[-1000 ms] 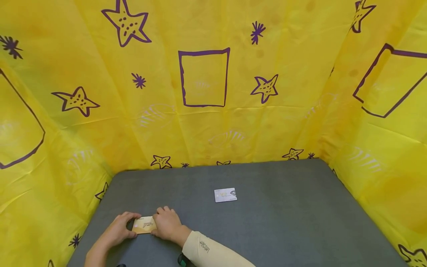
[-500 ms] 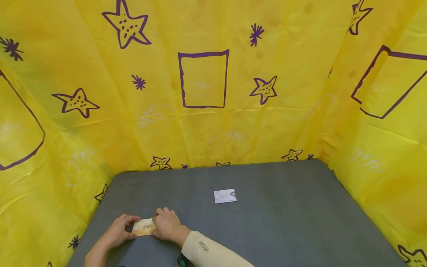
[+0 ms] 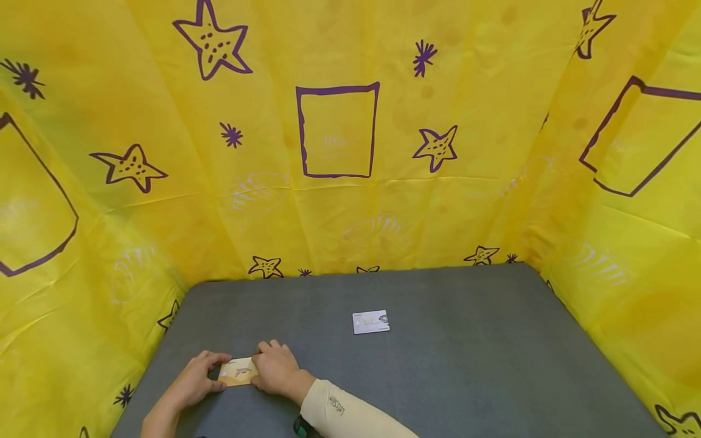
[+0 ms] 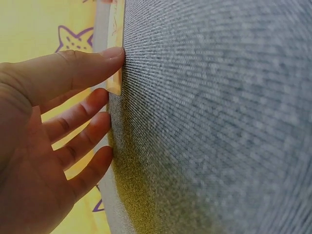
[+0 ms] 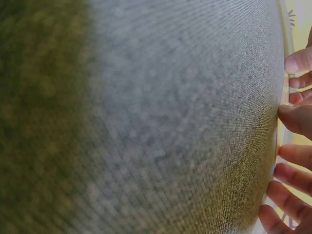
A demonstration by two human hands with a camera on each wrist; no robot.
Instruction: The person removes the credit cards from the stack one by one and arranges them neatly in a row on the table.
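Gold card (image 3: 237, 371) held, white card (image 3: 371, 322) reading "VIP"

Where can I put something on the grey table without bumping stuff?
The biggest bare patch of grey table stretches from the white card right to the yellow curtain. There's a bare strip behind that card too, before the curtain. It's crowded near the front left: the left grip and right grip hold the gold card.

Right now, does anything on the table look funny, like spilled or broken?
No, nothing stands out. The white card lies flat on the grey table, and the left hand and right hand hold the gold card. I see no spill or break, though the right hand hides part of the gold one.
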